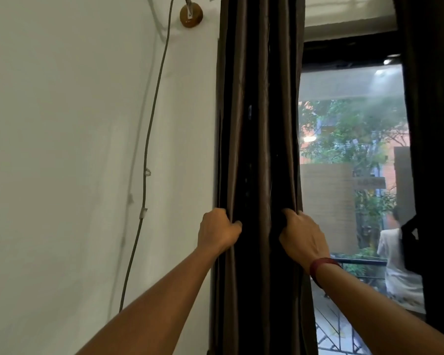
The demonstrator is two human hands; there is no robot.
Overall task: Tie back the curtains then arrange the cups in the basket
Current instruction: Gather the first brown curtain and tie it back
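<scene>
My left hand [219, 230] and right hand [301, 235] each clutch the curtain [259, 124] — bunching its folds, probably for tying back.

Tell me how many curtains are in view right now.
2. The gathered curtain hangs beside the wall, left hand and right hand gripping its folds. The far curtain hangs at the right edge, past the window. Others may be out of view.
</scene>
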